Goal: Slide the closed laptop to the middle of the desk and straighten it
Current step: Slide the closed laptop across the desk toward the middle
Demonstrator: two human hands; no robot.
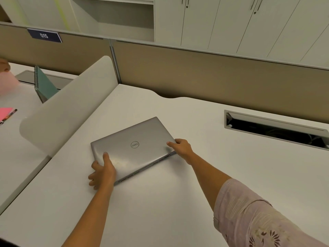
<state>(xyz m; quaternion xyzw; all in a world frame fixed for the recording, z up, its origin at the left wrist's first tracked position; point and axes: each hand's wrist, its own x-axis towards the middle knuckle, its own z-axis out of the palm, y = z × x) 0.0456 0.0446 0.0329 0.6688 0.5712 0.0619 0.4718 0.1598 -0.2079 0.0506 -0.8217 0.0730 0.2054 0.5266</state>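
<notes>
White desk (178,193) looks slick; your left hand (102,172) and right hand (182,148) clamp the rigid laptop (133,148) by opposite corners (likely slides easily).

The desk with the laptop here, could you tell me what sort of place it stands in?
Most likely an open-plan office: the white desk backs onto a partition panel bearing a number plate, with storage cabinets behind.

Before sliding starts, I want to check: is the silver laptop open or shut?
Shut. The flat silver laptop lies lid-down on the white desk, logo facing up, no screen visible.
</notes>
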